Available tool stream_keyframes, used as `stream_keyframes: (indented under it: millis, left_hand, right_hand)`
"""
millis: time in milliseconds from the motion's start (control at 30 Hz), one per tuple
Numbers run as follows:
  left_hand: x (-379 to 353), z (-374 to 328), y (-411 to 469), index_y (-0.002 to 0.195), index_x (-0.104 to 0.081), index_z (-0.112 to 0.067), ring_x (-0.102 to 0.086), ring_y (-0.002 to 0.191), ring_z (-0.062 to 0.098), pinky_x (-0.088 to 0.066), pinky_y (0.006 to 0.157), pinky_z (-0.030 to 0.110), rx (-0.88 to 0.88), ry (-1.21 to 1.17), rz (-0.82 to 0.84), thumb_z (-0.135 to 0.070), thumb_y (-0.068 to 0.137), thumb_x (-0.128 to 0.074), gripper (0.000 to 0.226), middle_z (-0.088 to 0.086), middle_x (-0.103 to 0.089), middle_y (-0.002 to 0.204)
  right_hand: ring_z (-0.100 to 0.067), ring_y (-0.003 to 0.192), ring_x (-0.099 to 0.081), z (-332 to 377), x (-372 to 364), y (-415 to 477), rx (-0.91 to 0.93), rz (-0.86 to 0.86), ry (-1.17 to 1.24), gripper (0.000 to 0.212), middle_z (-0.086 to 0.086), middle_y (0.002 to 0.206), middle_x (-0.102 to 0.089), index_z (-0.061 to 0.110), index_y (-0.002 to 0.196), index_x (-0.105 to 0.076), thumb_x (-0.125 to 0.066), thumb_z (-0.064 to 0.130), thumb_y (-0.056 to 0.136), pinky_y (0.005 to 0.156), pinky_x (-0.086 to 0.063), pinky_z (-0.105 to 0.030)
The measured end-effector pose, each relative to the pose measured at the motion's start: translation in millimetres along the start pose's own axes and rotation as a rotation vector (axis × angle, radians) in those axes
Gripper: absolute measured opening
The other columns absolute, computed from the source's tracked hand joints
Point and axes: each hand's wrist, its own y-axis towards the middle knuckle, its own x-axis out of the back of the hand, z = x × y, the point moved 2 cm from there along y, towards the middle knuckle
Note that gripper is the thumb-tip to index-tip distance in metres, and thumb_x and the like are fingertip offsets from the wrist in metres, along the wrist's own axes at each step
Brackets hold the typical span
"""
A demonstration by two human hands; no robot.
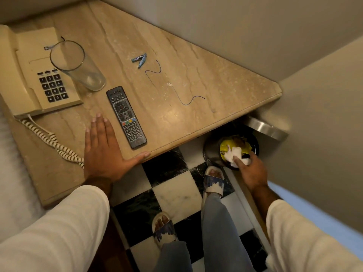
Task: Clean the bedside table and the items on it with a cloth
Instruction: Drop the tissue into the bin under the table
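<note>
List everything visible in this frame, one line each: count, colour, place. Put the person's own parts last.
bedside table: 1, beige stone, fills upper frame
telephone: 1, cream, table's left
glass: 1, clear, beside telephone
remote: 1, black, near front edge
wrapper: 1, blue, table centre
thread: 1, dark blue, right of centre
bin: 1, dark with steel lid, floor under table corner
white wad: 1, white, in bin
floor: black-white checks
slippers: 2, white-blue
left hand: flat on table
right hand: on wad

White sleeves (59, 232), grey trousers (220, 232), white-and-blue slide sandals (213, 183).
</note>
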Motion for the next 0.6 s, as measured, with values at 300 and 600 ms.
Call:
stream_keyframes:
  millis: [300, 600]
  left_hand:
    - [8, -2, 0, 0.164, -0.007, 0.001, -0.008, 0.162, 0.036, -0.012, 0.132, 0.054, 0.025, 0.012, 0.055, -0.110, 0.063, -0.030, 0.151, 0.019, -0.006, 0.175]
    - [12, -2, 0, 0.164, -0.012, 0.003, -0.009, 0.162, 0.036, -0.012, 0.132, 0.054, 0.032, -0.013, 0.077, -0.110, 0.063, -0.030, 0.153, 0.021, -0.008, 0.174]
  right_hand:
    - [-0.017, 0.056, -0.053, 116, 20, -64, 0.395, -0.094, 0.123, 0.053, 0.002, 0.056, -0.055, 0.017, 0.061, -0.058, -0.058, 0.053, 0.099, 0.050, -0.041, -0.029]
    - [-0.025, 0.125, -0.057, 355, -26, -23, 0.918, -0.002, -0.136, 0.042, -0.009, 0.141, -0.054, 0.014, 0.142, -0.059, -0.063, 0.024, 0.101, 0.104, -0.048, -0.036]
